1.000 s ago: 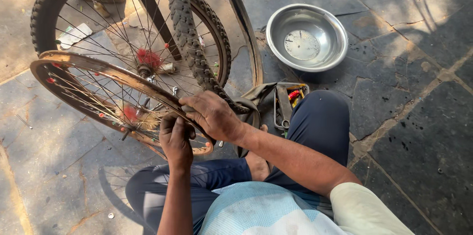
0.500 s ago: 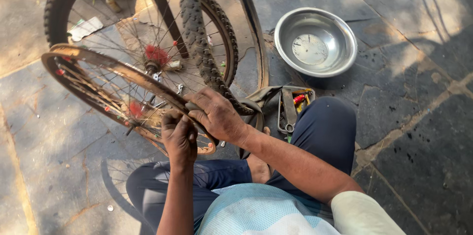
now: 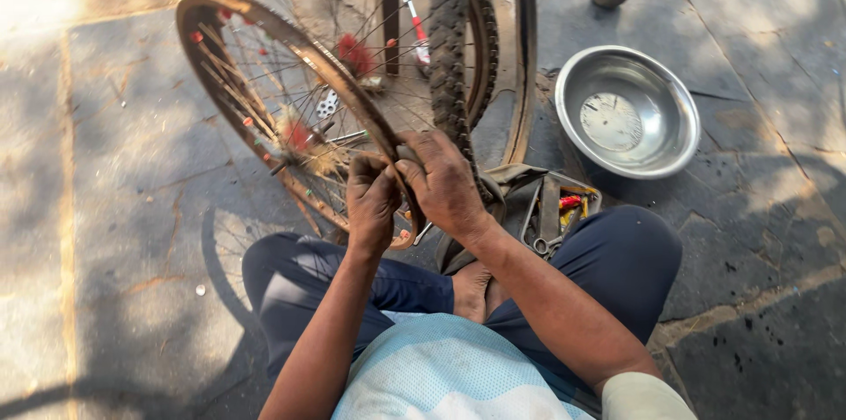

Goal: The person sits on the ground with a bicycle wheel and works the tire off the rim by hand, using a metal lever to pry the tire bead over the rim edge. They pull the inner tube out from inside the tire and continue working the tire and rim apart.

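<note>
Rusty rim (image 3: pixel 264 50) gripped by both hands (image 3: pixel 414 191); steel bowl (image 3: pixel 674 142) empty beside toolbag (image 3: pixel 551 208)

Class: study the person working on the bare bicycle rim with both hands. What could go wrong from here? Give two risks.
1. Both hands, left hand and right hand, grip the rusty rim bare, so its edge or the spokes might cut or pinch.
2. The steel bowl and open tool pouch lie close by the right knee; shifting could knock them.
</note>
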### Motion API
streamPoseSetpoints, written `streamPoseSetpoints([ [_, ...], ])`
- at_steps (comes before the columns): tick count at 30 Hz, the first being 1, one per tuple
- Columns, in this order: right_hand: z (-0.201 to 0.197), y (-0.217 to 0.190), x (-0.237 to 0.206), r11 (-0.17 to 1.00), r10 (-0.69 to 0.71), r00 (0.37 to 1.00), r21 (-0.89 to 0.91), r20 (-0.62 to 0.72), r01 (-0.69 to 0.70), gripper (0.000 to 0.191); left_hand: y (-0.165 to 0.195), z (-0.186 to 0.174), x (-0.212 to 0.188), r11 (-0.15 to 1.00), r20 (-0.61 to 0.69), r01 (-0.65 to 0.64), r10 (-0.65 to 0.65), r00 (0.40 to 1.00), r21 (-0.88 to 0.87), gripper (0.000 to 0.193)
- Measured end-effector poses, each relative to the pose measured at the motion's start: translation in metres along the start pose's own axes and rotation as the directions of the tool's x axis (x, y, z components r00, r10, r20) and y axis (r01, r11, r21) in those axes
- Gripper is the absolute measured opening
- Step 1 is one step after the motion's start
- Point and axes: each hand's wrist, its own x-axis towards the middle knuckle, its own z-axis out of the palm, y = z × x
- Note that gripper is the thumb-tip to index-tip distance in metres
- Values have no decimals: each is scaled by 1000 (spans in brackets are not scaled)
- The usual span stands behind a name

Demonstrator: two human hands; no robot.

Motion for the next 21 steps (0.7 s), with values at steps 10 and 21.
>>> streamPoseSetpoints([
  [10, 4, 7, -2, 999, -27, 999, -34, -18, 27, 31, 5, 8, 0, 992, -59, -1, 9, 998, 124, 13],
  [21, 7, 14, -3, 998, -32, 999, -56, 32, 33, 30, 8, 7, 1, 982, -64, 20, -8, 998, 188, 16],
])
